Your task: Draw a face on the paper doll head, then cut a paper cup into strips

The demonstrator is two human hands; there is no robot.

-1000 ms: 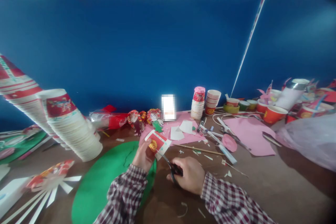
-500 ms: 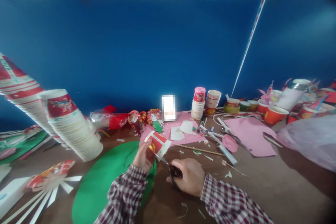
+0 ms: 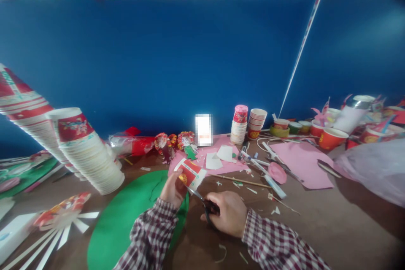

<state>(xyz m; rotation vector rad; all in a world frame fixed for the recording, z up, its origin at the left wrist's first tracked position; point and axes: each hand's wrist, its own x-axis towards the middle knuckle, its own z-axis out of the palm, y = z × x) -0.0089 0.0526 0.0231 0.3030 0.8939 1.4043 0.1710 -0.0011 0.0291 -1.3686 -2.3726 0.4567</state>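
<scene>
My left hand (image 3: 173,188) pinches a red and white printed paper piece (image 3: 191,170) with a gold mark near its lower left corner. My right hand (image 3: 228,214) is wrapped round the dark handles of a pair of scissors (image 3: 200,196). The scissors' blades point up and left and meet the lower edge of the paper by my left fingers. Under my left forearm lies a round green sheet (image 3: 126,215). A pink sheet (image 3: 218,147) with white paper scraps (image 3: 214,160) on it is just beyond the paper piece.
Tall stacks of paper cups (image 3: 88,152) lean at the left, beside a cut paper fan shape (image 3: 61,215). Two smaller cup stacks (image 3: 238,125) stand at the back. Pens, a thin stick (image 3: 242,180) and offcuts lie right of centre. Decorated cups (image 3: 333,137) and a plastic bag (image 3: 373,168) fill the right.
Almost nothing differs. The paper piece has tilted very slightly in my left hand, while both hands and the scissors keep nearly the same place.
</scene>
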